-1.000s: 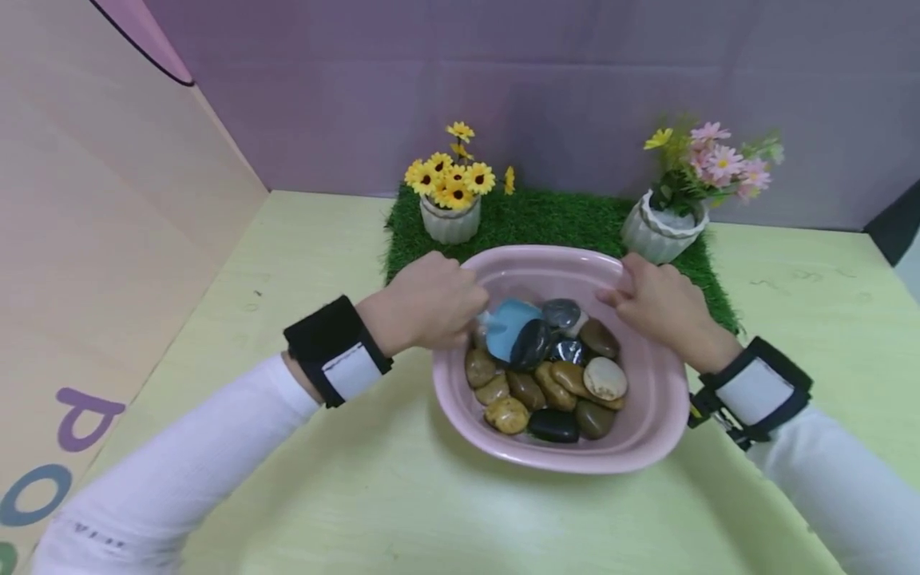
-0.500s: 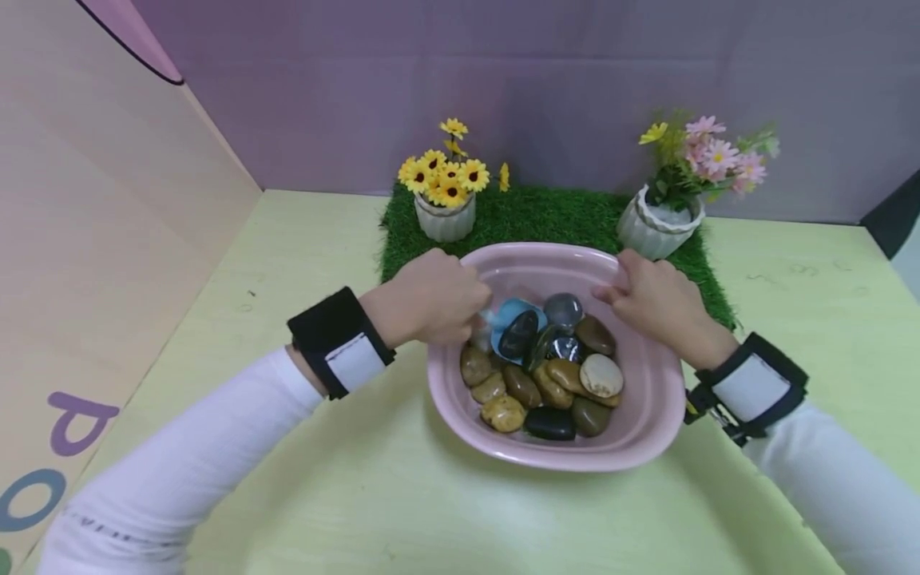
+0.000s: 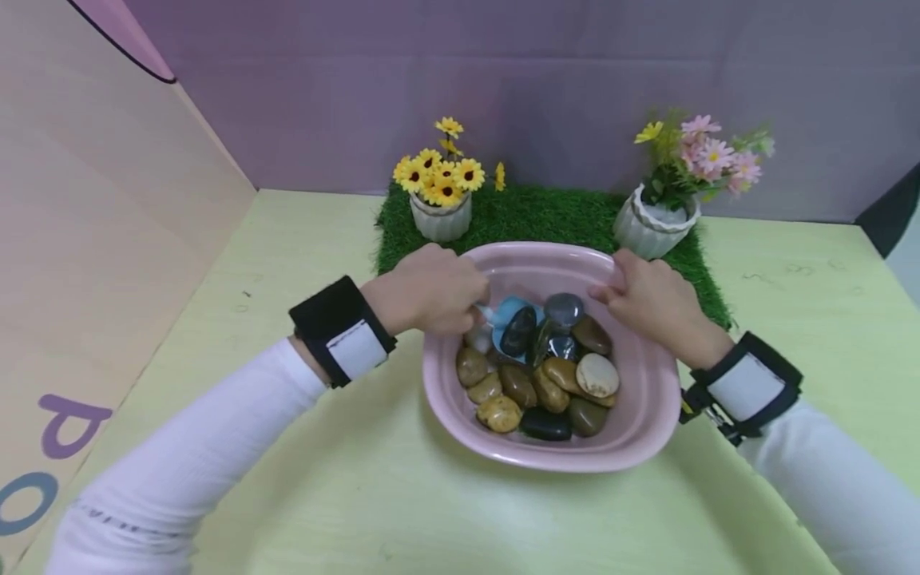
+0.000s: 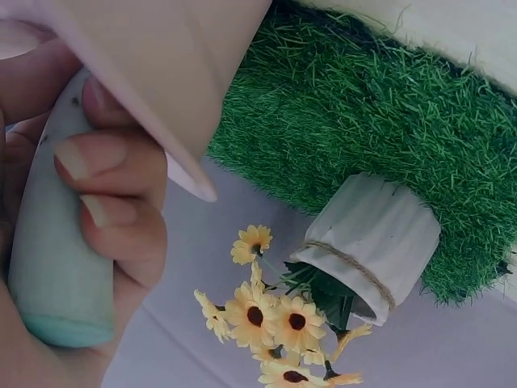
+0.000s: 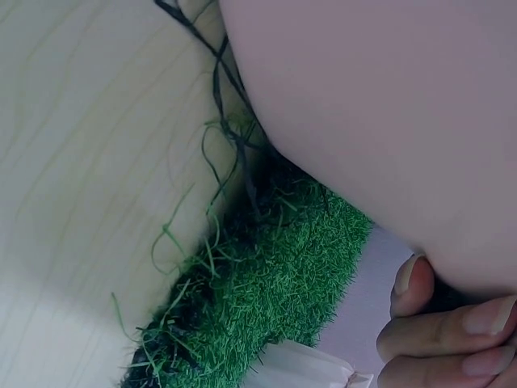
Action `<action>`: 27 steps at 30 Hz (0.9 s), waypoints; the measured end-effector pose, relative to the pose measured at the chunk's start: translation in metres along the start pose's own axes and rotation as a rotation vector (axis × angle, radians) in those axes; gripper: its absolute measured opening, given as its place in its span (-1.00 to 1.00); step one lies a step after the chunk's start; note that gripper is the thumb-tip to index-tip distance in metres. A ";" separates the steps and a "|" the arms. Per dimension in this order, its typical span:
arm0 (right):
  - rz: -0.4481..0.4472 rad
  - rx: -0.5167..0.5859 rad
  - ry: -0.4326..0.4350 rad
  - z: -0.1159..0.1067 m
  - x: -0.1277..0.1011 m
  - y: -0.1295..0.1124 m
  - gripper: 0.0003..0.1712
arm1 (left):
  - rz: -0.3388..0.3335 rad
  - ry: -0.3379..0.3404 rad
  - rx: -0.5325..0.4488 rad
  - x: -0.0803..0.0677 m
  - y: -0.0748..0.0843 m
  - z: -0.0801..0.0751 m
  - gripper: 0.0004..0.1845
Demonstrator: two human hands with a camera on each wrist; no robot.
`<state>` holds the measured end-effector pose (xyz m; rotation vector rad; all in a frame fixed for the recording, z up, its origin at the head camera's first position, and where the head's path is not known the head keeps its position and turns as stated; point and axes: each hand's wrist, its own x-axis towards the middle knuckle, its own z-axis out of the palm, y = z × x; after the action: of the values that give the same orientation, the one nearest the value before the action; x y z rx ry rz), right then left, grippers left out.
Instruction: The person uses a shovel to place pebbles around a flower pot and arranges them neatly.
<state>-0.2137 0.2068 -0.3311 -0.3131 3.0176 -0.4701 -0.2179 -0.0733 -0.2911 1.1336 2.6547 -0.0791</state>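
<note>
1. Left hand [image 3: 431,299] is curled round the pale handle of a small blue scoop [image 3: 512,319]; the left wrist view shows the fingers [image 4: 113,186] wrapped on the handle [image 4: 56,267]. The blade lies at the far left of the pebble pile, with one dark pebble [image 3: 519,331] on it.
2. Right hand [image 3: 647,299] grips the far right rim of the pink basin [image 3: 546,455]; the right wrist view shows curled fingertips [image 5: 452,331] against the basin wall.
3. The basin sits on the yellow-green table [image 3: 359,495], its far edge at the near border of the grass mat [image 3: 535,216]. The pebbles [image 3: 546,383] lie mostly in the near half.
4. On the mat: a sunflower pot [image 3: 440,216] far left, and a pink flower pot [image 3: 652,228] far right.
5. Judgement: keep the blade level so the pebble does not roll off, keep the rim grip firm so the basin cannot slide, and lift slowly, clear of the basin's far wall.
</note>
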 end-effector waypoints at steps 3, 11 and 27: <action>-0.008 0.008 -0.001 0.000 0.001 -0.001 -0.60 | -0.008 0.000 -0.016 -0.002 -0.001 -0.002 -0.82; -0.009 0.010 -0.008 0.001 0.002 -0.003 -0.60 | 0.018 -0.039 -0.030 -0.005 -0.006 -0.007 -0.80; 0.020 0.008 -0.023 -0.001 0.001 -0.002 -0.59 | 0.045 -0.077 -0.101 -0.012 -0.016 -0.017 -0.78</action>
<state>-0.2143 0.2052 -0.3296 -0.2854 2.9928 -0.4733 -0.2248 -0.0899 -0.2722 1.1340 2.5339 0.0191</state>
